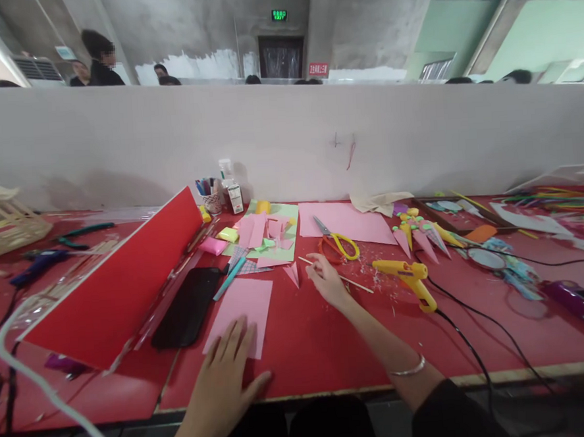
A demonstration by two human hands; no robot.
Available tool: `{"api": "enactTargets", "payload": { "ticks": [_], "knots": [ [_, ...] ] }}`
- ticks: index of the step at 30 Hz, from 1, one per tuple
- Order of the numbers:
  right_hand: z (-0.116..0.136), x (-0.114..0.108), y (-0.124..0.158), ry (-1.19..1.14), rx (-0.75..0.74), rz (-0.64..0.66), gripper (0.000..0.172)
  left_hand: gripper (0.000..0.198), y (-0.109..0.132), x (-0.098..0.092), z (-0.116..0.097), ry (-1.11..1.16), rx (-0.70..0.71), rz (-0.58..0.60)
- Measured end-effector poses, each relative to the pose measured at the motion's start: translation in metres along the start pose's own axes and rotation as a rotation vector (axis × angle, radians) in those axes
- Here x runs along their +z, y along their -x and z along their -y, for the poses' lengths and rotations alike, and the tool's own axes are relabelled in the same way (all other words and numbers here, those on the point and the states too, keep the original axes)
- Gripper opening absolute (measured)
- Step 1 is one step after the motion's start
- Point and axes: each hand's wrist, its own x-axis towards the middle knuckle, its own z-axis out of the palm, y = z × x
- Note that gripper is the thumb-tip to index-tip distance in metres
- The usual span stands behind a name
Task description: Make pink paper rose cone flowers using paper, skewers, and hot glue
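My left hand [229,364] lies flat with spread fingers on a pink paper sheet [245,307]. Farther forward, the fingers of my right hand [325,282] are curled over a thin wooden stick [358,284], whose two ends show on either side of the hand. Just beyond are scissors [335,237] with one yellow and one red handle loop. A small folded pink paper cone [292,275] lies left of my right hand. Beside the pink sheet are a turquoise cutter-like tool [230,277] and a black phone [188,307].
A yellow glue gun [407,277] with a black cord lies to the right, near pink paper cones [424,240]. At left stands a slanted red board [132,281]. A pen cup [210,200] and bottle [232,192] stand by the white partition [267,134]. People are beyond it.
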Motion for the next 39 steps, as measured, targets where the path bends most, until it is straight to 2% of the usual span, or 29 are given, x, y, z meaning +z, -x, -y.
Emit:
{"api": "enactTargets", "payload": {
  "ticks": [4,7,9,11,14,16,18,20,24,25,26,30,32,34,36,39],
  "knots": [
    [0.003,-0.002,0.001,0.027,-0.041,-0.003,0.022,0.068,0.015,-0.013,-0.008,0.035,0.107,-0.014],
    [0.007,-0.003,0.002,0.058,-0.069,0.008,0.018,0.053,0.013,-0.031,-0.010,0.120,0.193,0.013],
    [0.009,-0.004,0.004,0.079,-0.086,0.023,0.015,0.052,0.010,-0.038,-0.006,0.221,0.287,0.069],
    [0.011,-0.003,0.005,0.099,-0.103,0.036,0.013,0.053,0.007,-0.038,0.000,0.268,0.312,0.086],
    [0.014,-0.003,0.007,0.120,-0.126,0.046,0.013,0.063,0.000,-0.026,0.012,0.188,0.223,0.044],
    [0.016,-0.003,0.008,0.133,-0.141,0.051,0.014,0.064,-0.008,-0.018,0.018,0.106,0.139,-0.034],
    [0.018,-0.003,0.010,0.144,-0.153,0.060,0.015,0.057,-0.017,-0.015,0.019,0.055,0.056,-0.175],
    [0.020,-0.003,0.012,0.150,-0.162,0.067,0.015,0.053,-0.025,-0.021,0.015,0.049,-0.034,-0.340],
    [0.020,-0.003,0.012,0.166,-0.182,0.075,0.015,0.052,-0.038,-0.042,0.003,0.224,-0.266,-0.583],
    [0.019,-0.003,0.011,0.170,-0.191,0.073,0.015,0.052,-0.040,-0.046,0.001,0.246,-0.287,-0.609],
    [0.018,-0.004,0.009,0.174,-0.200,0.068,0.015,0.052,-0.041,-0.048,0.001,0.257,-0.277,-0.577],
    [0.025,-0.009,0.012,0.235,-0.290,0.059,0.022,0.052,-0.043,-0.042,0.000,0.176,-0.105,-0.323],
    [0.035,-0.012,0.023,0.332,-0.449,0.144,0.036,0.050,-0.044,-0.037,-0.005,0.119,-0.034,-0.295],
    [0.046,-0.014,0.040,0.550,-0.661,0.254,0.047,0.049,-0.044,-0.033,-0.015,0.090,0.049,-0.262],
    [0.052,-0.015,0.059,0.763,-0.822,0.294,0.040,0.048,-0.045,-0.032,-0.029,0.093,0.122,-0.190],
    [0.048,-0.020,0.082,0.871,-0.941,0.199,0.024,0.046,-0.043,-0.036,-0.049,0.154,0.219,-0.017]
  ]
}}
